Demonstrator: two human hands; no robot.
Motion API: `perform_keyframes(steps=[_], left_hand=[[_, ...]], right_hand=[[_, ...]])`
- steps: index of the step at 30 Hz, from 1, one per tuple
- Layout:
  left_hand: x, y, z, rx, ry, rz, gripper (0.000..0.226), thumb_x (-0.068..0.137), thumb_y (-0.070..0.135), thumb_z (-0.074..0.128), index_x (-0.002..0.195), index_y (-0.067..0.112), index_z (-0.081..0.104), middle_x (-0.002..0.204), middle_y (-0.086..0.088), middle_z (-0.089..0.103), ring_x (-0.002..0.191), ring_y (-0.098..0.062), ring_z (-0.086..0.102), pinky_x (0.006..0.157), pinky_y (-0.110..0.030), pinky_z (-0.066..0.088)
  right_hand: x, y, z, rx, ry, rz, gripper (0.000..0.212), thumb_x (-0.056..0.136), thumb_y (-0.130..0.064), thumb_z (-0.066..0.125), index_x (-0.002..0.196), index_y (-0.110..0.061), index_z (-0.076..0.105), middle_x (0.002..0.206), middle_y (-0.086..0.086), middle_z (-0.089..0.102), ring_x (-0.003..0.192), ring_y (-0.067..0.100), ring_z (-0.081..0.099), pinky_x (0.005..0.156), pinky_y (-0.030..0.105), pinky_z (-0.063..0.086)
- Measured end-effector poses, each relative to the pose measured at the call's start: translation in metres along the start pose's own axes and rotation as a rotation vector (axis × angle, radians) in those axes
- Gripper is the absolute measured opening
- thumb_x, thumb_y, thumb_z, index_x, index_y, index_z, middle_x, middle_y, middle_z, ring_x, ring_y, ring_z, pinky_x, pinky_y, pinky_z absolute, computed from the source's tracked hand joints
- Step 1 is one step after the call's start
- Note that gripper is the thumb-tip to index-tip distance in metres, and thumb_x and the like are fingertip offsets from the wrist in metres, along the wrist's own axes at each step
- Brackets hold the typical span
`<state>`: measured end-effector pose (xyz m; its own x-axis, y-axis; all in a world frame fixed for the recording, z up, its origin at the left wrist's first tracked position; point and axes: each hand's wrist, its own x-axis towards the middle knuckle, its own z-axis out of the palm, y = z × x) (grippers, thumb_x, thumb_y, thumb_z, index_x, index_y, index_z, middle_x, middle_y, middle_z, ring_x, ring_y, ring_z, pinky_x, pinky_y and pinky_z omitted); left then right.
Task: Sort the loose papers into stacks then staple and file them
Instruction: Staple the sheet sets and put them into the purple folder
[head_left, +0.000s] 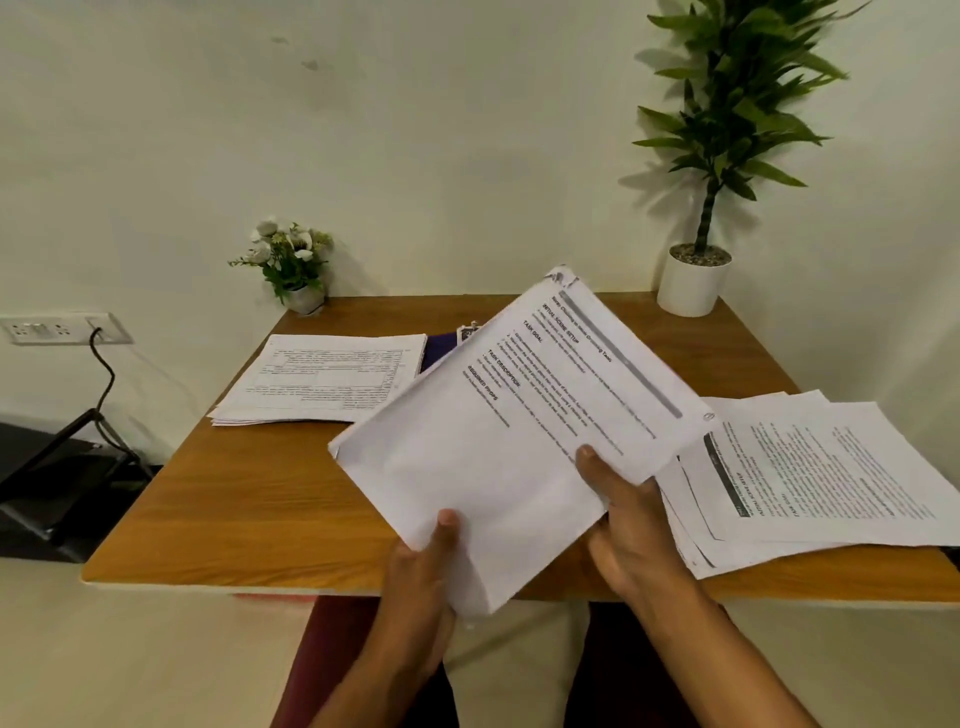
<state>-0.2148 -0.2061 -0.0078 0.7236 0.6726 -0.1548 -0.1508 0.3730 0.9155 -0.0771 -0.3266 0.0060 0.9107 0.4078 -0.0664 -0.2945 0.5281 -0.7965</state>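
Observation:
Both my hands hold a bundle of printed sheets (514, 426) tilted up over the wooden table (234, 499). My left hand (421, 577) grips its near lower edge, thumb on top. My right hand (631, 519) grips the right side, thumb pressed on the printed page. A neat stack of papers (327, 379) lies flat at the far left of the table. A loose, fanned pile of papers (810, 478) lies at the right edge. A dark blue object (434, 348), perhaps a folder, shows behind the held bundle, mostly hidden. No stapler is visible.
A small flower pot (293, 265) stands at the table's back left corner and a tall green plant in a white pot (693, 280) at the back right. A wall socket with a black cable (101, 358) and a dark chair (47, 488) are to the left.

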Motion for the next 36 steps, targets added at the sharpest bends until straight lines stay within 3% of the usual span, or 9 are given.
perform_keyframes(steps=[4, 6, 8, 12, 15, 19, 26, 31, 36], left_hand=[[0.012, 0.0, -0.009, 0.048, -0.007, -0.073, 0.036, 0.095, 0.026, 0.066, 0.13, 0.027, 0.06, 0.128, -0.004, 0.071, 0.113, -0.028, 0.07, 0.089, -0.057, 0.058], [0.032, 0.02, -0.022, 0.117, 0.074, -0.001, 0.032, 0.094, 0.022, 0.069, 0.125, 0.027, 0.061, 0.126, -0.007, 0.071, 0.107, -0.025, 0.072, 0.083, -0.05, 0.061], [0.052, 0.055, -0.034, 0.199, 0.081, 0.175, 0.051, 0.09, 0.02, 0.073, 0.137, 0.029, 0.054, 0.129, 0.0, 0.069, 0.109, -0.015, 0.072, 0.079, -0.034, 0.062], [0.076, 0.114, -0.025, 0.573, -0.174, 0.408, 0.09, 0.082, 0.026, 0.081, 0.156, 0.036, 0.031, 0.146, 0.023, 0.05, 0.129, 0.006, 0.054, 0.098, -0.014, 0.049], [0.076, 0.132, 0.002, 0.612, -0.326, 0.405, 0.052, 0.089, 0.032, 0.072, 0.138, 0.027, 0.056, 0.121, 0.02, 0.071, 0.112, -0.003, 0.068, 0.083, -0.016, 0.056], [0.072, 0.123, 0.017, 0.457, -0.294, 0.388, 0.016, 0.095, 0.027, 0.065, 0.11, 0.025, 0.07, 0.103, 0.01, 0.079, 0.098, -0.012, 0.075, 0.08, -0.025, 0.061], [0.063, 0.091, 0.013, 0.315, -0.215, 0.342, 0.02, 0.091, 0.026, 0.065, 0.109, 0.019, 0.069, 0.1, 0.007, 0.079, 0.094, -0.016, 0.076, 0.072, -0.024, 0.06], [0.062, 0.09, 0.011, 0.315, -0.219, 0.361, 0.017, 0.095, 0.02, 0.065, 0.11, 0.022, 0.069, 0.103, 0.008, 0.079, 0.097, -0.016, 0.076, 0.077, -0.027, 0.061], [0.065, 0.08, 0.005, 0.409, -0.194, 0.307, 0.016, 0.097, 0.02, 0.065, 0.112, 0.025, 0.069, 0.102, 0.011, 0.078, 0.097, -0.013, 0.075, 0.075, -0.024, 0.06]], right_hand=[[0.008, -0.017, 0.006, -0.07, 0.008, -0.073, 0.05, 0.094, 0.004, 0.06, 0.139, -0.019, 0.056, 0.129, 0.003, 0.07, 0.12, 0.022, 0.066, 0.096, 0.039, 0.056], [0.013, -0.032, 0.008, -0.156, -0.015, -0.129, 0.047, 0.094, 0.002, 0.062, 0.133, -0.023, 0.059, 0.129, 0.002, 0.07, 0.12, 0.021, 0.066, 0.099, 0.039, 0.055], [0.017, -0.049, 0.009, -0.246, -0.03, -0.163, 0.043, 0.092, -0.002, 0.066, 0.126, -0.028, 0.061, 0.124, -0.002, 0.072, 0.117, 0.018, 0.067, 0.1, 0.042, 0.054], [0.023, -0.071, 0.013, -0.52, -0.085, -0.212, 0.032, 0.085, -0.021, 0.075, 0.112, -0.034, 0.065, 0.109, -0.014, 0.075, 0.107, 0.012, 0.07, 0.101, 0.045, 0.053], [0.022, -0.079, 0.025, -0.682, -0.185, -0.218, 0.03, 0.08, -0.03, 0.076, 0.108, -0.035, 0.065, 0.102, -0.019, 0.075, 0.099, 0.007, 0.071, 0.096, 0.044, 0.056], [0.021, -0.082, 0.035, -0.77, -0.211, -0.276, 0.021, 0.086, -0.027, 0.075, 0.098, -0.039, 0.061, 0.097, -0.018, 0.07, 0.094, 0.009, 0.067, 0.087, 0.037, 0.056], [0.019, -0.061, 0.023, -0.767, -0.15, -0.21, 0.011, 0.089, -0.029, 0.074, 0.095, -0.034, 0.066, 0.099, -0.013, 0.073, 0.096, 0.016, 0.071, 0.085, 0.04, 0.059], [0.021, -0.059, 0.022, -0.717, -0.149, -0.21, 0.01, 0.091, -0.025, 0.072, 0.093, -0.034, 0.067, 0.083, -0.028, 0.073, 0.085, -0.001, 0.072, 0.071, 0.018, 0.058], [0.019, -0.042, 0.017, -0.725, -0.125, -0.168, 0.013, 0.093, -0.03, 0.069, 0.102, -0.036, 0.063, 0.095, -0.027, 0.068, 0.09, -0.001, 0.068, 0.067, 0.008, 0.053]])
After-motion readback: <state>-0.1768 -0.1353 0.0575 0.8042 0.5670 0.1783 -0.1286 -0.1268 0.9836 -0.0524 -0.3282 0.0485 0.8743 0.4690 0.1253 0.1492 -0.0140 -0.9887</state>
